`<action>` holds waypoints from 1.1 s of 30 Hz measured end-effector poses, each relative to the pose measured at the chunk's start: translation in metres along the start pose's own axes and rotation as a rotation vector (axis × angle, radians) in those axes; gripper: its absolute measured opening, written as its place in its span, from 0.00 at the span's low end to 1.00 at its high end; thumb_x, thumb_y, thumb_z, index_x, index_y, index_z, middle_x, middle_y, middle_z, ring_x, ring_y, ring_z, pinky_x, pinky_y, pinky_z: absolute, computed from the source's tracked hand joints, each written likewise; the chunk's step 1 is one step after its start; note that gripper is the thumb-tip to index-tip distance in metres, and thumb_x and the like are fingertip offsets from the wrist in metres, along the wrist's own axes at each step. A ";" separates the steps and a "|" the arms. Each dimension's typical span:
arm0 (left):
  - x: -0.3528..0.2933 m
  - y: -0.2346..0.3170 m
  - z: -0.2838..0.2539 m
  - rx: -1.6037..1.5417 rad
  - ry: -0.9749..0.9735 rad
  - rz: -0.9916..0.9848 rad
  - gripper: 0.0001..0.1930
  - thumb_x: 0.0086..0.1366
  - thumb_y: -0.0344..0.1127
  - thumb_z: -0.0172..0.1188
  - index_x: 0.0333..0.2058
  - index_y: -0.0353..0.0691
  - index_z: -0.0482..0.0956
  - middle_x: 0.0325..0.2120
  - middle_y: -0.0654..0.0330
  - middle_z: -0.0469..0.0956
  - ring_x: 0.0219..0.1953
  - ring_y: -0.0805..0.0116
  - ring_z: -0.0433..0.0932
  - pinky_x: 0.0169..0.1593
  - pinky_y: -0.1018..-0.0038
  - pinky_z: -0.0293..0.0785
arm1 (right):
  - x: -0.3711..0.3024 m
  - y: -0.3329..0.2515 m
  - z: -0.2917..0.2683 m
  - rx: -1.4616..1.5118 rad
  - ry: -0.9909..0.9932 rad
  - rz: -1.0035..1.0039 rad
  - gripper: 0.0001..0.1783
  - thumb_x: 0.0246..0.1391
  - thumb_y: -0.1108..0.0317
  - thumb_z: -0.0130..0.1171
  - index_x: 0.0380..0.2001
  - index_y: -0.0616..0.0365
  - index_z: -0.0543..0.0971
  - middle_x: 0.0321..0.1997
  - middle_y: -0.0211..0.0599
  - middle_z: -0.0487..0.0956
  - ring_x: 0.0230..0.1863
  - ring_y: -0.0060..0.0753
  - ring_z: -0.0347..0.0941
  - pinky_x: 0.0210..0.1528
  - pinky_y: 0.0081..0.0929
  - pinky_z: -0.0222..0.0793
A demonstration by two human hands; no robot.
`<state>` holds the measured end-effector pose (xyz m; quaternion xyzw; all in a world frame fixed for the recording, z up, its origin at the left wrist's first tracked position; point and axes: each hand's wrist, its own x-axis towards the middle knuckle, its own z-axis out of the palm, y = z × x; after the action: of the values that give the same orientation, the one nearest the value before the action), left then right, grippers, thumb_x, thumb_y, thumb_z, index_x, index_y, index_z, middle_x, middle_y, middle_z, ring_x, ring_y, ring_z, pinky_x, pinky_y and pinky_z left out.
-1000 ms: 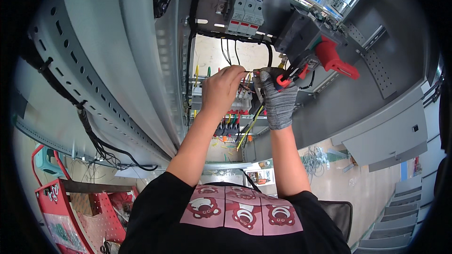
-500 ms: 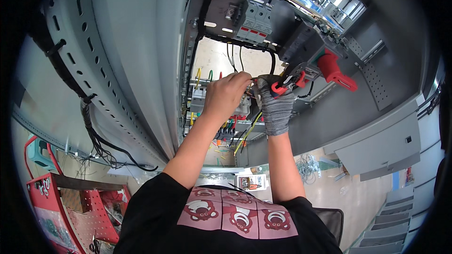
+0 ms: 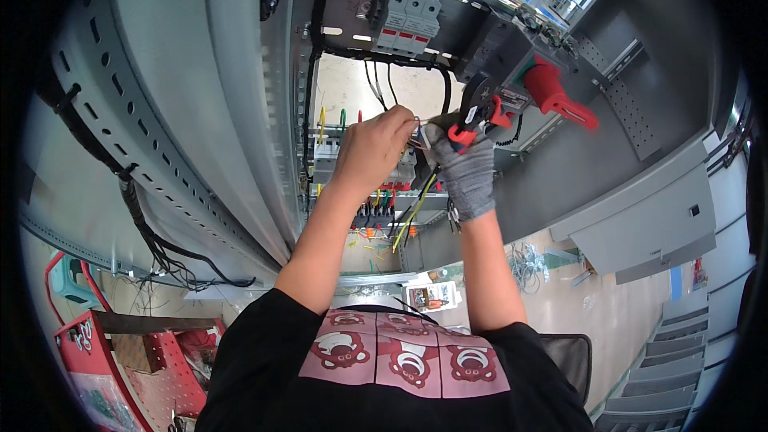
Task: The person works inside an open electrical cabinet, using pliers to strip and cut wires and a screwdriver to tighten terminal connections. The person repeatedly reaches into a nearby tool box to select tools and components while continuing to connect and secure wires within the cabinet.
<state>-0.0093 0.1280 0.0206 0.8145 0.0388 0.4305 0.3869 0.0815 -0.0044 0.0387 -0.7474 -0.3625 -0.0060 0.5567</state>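
Inside the grey metal cabinet, my bare left hand [image 3: 372, 148] pinches the ends of thin wires [image 3: 418, 130] between thumb and fingertips. Close beside it on the right, my right hand [image 3: 464, 168] wears a grey knitted glove and is closed around pliers [image 3: 478, 112] with a black head and red grips. The head of the pliers points up, away from the wires. My gloved fingertips meet the wires near my left hand; the exact contact is hidden. Below both hands, a yellow-green wire [image 3: 414, 212] and black wires hang beside a row of terminal blocks [image 3: 380, 212].
Three grey fuse holders [image 3: 406, 22] sit on the upper mounting plate. A red rotary handle [image 3: 556, 96] juts out at the right. The cabinet's perforated frame [image 3: 120, 84] carries a black cable bundle [image 3: 140, 208] at left. A red tool cart [image 3: 120, 364] stands lower left.
The pliers in my right hand have swung to point more upward. Both hands stay close together at the wires, while the whole view has shifted slightly.
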 end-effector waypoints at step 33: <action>0.000 0.003 -0.006 0.030 0.105 -0.007 0.06 0.65 0.34 0.54 0.34 0.37 0.74 0.21 0.53 0.74 0.21 0.57 0.74 0.28 0.70 0.68 | -0.012 0.005 -0.037 -0.030 -0.553 0.199 0.19 0.47 0.55 0.61 0.31 0.62 0.77 0.23 0.36 0.73 0.26 0.28 0.67 0.33 0.29 0.66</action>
<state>-0.0148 0.1293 0.0247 0.7964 0.0685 0.4704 0.3738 0.0898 -0.0422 0.0432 -0.7605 -0.4254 0.2474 0.4236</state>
